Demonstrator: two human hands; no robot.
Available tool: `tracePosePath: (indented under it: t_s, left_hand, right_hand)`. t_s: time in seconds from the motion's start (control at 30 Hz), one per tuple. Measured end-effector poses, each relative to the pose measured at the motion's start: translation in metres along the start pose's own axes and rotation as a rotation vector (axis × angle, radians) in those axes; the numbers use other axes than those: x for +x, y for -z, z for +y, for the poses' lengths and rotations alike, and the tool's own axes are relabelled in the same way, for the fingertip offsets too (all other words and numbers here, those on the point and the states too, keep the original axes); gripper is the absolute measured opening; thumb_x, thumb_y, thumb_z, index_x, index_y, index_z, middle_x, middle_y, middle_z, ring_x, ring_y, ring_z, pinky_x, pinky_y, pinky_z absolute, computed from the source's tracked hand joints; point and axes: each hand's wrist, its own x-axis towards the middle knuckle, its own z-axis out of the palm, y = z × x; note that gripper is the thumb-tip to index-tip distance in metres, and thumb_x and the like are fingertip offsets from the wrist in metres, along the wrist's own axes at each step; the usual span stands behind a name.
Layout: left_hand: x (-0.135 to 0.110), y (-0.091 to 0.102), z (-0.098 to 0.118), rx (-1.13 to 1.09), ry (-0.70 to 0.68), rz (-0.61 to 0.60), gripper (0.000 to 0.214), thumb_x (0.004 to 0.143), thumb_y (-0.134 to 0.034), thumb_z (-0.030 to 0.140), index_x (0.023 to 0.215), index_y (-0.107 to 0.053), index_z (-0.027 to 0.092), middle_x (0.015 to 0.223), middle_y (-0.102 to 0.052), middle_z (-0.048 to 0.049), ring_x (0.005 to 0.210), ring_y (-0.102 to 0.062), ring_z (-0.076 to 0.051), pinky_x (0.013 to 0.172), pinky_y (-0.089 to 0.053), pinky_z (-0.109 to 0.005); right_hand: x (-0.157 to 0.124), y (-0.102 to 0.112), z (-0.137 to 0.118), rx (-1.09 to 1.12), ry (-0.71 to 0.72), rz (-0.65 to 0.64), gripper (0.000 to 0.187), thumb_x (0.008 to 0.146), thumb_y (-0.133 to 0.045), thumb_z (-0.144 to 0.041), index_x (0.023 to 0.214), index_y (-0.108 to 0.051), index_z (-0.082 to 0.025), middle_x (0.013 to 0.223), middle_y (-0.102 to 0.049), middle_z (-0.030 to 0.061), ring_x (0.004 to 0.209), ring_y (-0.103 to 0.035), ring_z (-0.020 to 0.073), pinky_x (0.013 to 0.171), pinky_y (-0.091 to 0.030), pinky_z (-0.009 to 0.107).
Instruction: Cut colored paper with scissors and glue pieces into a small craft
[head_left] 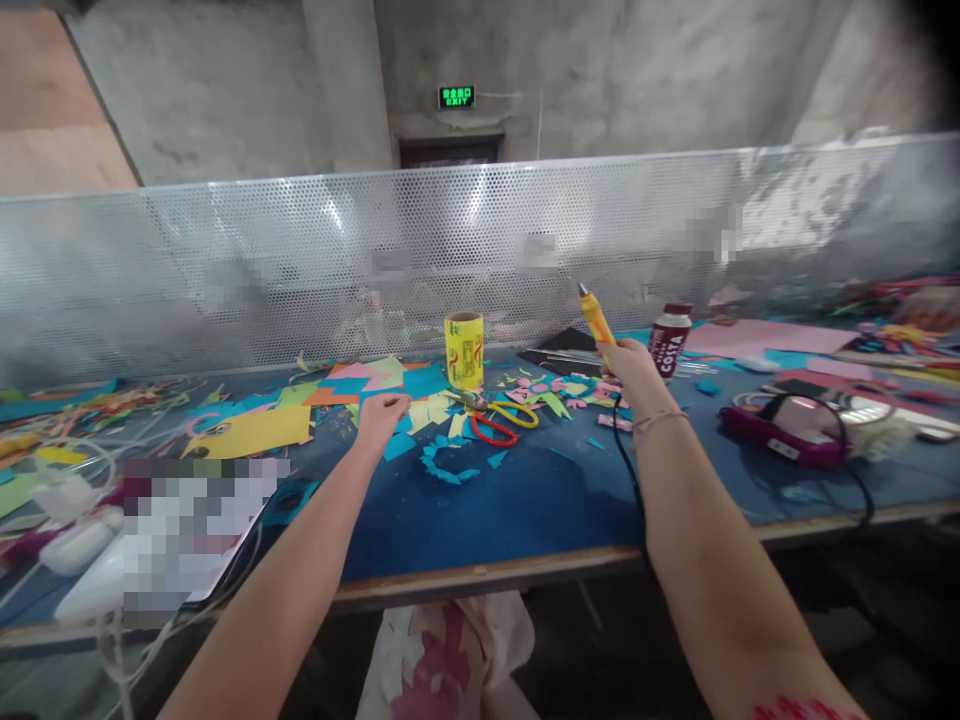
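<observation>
Raised over the right of the table, my right hand (pixel 634 370) is closed around a yellow glue gun (pixel 596 318), its metal nozzle pointing up and a black cord hanging below. My left hand (pixel 384 412) is closed in a pinch above the paper scraps; anything between its fingertips is too small to make out. Scissors with red and yellow handles (pixel 495 432) lie between the hands, beside a standing yellow tape-like roll (pixel 466 350). In front of them is a curved strip of blue paper pieces (pixel 448 465). Pink and green scraps (pixel 559 392) lie near my right hand.
A perforated metal screen (pixel 315 270) runs along the back of the table (pixel 480 530). A dark red COSTA bottle (pixel 670 342) stands right of the glue gun. A purple corded object (pixel 780 430) lies at right. Yellow paper (pixel 255 428) and white cables are at left.
</observation>
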Motion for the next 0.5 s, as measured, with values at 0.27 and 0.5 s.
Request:
tracePosePath:
  t_s: [0.27,0.5]
  left_hand:
    - [0.000,0.006,0.005,0.277,-0.005,-0.060,0.027,0.060,-0.056,0.039,0.065,-0.065,0.014,0.058,-0.060,-0.0034,0.054,-0.051,-0.013,0.050,-0.035,-0.023]
    - [0.004,0.001,-0.003,0.648,-0.003,-0.180,0.026,0.070,-0.046,0.038,0.074,-0.065,0.019,0.083,-0.066,-0.0068,0.078,-0.058,-0.020,0.065,-0.041,-0.026]
  right_hand:
    - [-0.008,-0.006,-0.005,-0.466,-0.144,-0.108,0.031,0.076,-0.047,-0.028,0.092,-0.057,-0.003,0.066,-0.058,0.0117,0.057,-0.054,0.0140,0.047,-0.032,0.023]
    - [-0.028,-0.035,-0.016,-0.604,-0.079,-0.277,0.028,0.074,-0.048,-0.022,0.096,-0.059,-0.009,0.072,-0.062,0.0107,0.062,-0.057,0.0168,0.050,-0.037,0.022]
